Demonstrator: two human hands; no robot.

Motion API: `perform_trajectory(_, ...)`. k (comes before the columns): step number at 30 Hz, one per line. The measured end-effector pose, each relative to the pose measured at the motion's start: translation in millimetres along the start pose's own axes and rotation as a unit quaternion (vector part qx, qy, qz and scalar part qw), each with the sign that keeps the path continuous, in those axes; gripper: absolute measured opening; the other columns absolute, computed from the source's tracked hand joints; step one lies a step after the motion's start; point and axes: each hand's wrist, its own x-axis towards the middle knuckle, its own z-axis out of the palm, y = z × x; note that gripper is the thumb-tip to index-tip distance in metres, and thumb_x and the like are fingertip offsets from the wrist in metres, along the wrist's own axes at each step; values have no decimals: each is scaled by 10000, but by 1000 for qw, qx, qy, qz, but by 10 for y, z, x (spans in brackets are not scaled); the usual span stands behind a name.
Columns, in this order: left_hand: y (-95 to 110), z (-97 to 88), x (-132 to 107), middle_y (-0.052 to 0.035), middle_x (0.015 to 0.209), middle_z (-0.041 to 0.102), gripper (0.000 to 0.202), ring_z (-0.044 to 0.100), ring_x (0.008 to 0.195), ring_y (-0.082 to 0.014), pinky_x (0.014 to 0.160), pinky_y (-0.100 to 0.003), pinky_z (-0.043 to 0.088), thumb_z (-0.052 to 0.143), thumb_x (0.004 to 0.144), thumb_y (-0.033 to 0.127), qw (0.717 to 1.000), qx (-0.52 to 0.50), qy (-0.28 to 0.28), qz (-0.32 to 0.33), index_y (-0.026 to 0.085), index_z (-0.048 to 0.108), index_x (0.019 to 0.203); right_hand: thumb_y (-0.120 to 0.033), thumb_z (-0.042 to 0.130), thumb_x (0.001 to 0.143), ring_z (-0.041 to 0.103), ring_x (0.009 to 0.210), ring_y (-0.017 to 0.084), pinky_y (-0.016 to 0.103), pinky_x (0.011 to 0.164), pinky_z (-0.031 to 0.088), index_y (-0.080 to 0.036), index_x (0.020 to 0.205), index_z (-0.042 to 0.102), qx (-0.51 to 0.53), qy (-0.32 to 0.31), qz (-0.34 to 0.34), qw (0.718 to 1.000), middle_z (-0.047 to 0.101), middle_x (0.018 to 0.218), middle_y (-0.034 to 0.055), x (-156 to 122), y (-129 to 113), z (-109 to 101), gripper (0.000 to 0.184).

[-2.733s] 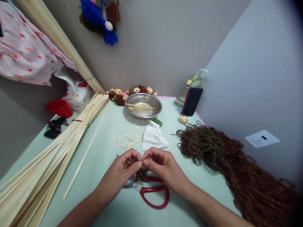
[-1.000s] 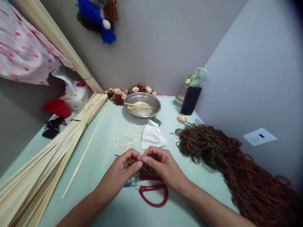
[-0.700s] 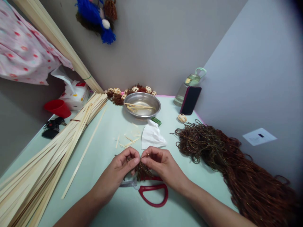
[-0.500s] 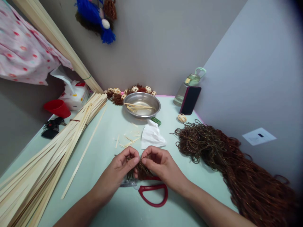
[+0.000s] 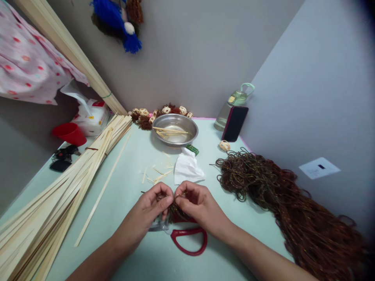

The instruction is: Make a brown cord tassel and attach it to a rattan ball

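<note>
My left hand [image 5: 155,205] and my right hand [image 5: 197,203] meet at the front middle of the table, thumbs and forefingers pinched nearly tip to tip. Both are closed on thin dark brown cord. A short bunch of this brown cord [image 5: 175,210] hangs between and below the fingers, partly hidden by them. Just under the hands lie scissors with a red handle [image 5: 187,252], their upper part covered. To the right spreads a big loose skein of brown cord [image 5: 252,175]. A crumpled white tissue [image 5: 187,169] sits just beyond my fingertips.
Behind the tissue stands a metal bowl [image 5: 193,136] holding water and thin strips. Long pale wooden strips [image 5: 67,187] fill the left side. A phone [image 5: 235,124] leans against a water bottle [image 5: 224,115]. Near it lies a small woven ball [image 5: 224,146]. A red cup [image 5: 70,134] stands far left.
The hands stay almost in place, still pinching the cord. The bunch below them has shifted slightly between the fingers. The whole view has moved a little.
</note>
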Motion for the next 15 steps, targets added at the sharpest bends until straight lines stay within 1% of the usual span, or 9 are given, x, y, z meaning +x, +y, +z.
perform_trajectory(5,0,-1,7,62,621,448,219,391,604,-110,596,-244,293,621,888,423,1000,3,0,0,209,582,854,-209,591,831,321,495,59,189,474,276,-165,789,530,4,2,3,1000,429,563,-79,-1,0,3,86)
perform_trajectory(11,10,4,-5,54,702,449,183,382,615,-100,603,-241,311,615,895,382,998,-68,15,0,213,572,841,-177,567,819,334,527,70,195,503,300,-164,754,534,-3,-3,-5,1000,425,574,-68,19,24,-9,74)
perform_trajectory(13,-3,3,-4,54,704,444,189,384,612,-98,597,-240,312,602,906,390,998,-64,20,2,212,570,850,-176,571,815,330,530,72,197,500,292,-166,747,531,-9,1,-6,1000,418,570,-69,21,28,-14,80)
perform_trajectory(15,-23,0,-1,59,670,437,197,385,599,-98,585,-240,299,609,903,403,999,-40,12,-1,212,572,867,-182,578,818,323,523,72,198,493,276,-167,757,532,-12,1,-3,1000,418,567,-71,17,28,-15,78)
